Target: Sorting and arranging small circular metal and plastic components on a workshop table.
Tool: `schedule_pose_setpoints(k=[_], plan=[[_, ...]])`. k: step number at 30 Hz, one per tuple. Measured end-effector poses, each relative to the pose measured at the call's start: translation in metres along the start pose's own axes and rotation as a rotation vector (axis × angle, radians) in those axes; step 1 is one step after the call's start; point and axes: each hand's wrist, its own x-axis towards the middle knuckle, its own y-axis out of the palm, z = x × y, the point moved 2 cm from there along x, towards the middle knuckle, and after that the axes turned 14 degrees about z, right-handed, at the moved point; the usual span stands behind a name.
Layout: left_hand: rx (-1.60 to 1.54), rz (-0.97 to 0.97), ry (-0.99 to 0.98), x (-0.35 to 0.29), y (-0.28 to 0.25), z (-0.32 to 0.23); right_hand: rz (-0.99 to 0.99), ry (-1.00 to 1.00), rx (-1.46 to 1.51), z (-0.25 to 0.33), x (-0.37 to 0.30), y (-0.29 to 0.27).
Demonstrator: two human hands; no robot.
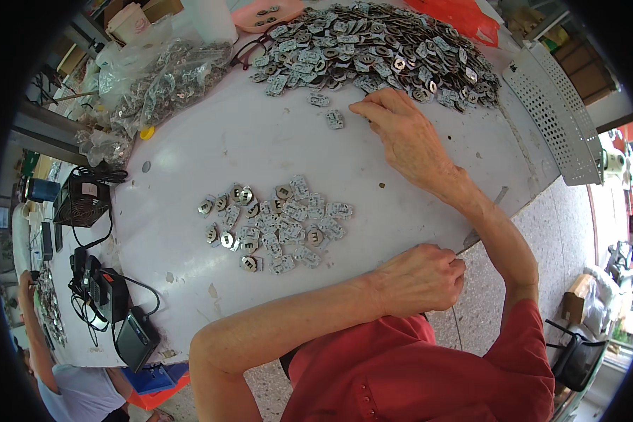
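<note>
While the right hand (403, 131) pinches I cannot tell what by two loose metal parts (335, 119) just in front of the heap (373, 53), the left hand (422, 278) fisted farther from it, picking seems the step, needing a precise grip next.

Small-parts wkshp, heap of metal pcs (380, 53) on wht table (295, 144), clear bag of pcs (179, 81), co-worker (84, 397) nearby

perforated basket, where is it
In the head view, the perforated basket sits at the right edge of the table, beside the big pile of metal parts.
</note>
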Motion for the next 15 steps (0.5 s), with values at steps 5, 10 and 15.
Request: schedule_pose_setpoints(k=[5,10,15], plan=[[0.033,0.019,0.013,0.000,-0.002,0.000,0.023,0.023,0.026,0.002,0.002,0.003],[0.029,0.023,0.015,0.000,-0.001,0.000,0.083,-0.102,-0.093,0.027,0.005,0.007],[0.015,0.046,0.000,0.000,0.000,-0.001,0.109,-0.124,-0.016,0.043,-0.011,0.007]])
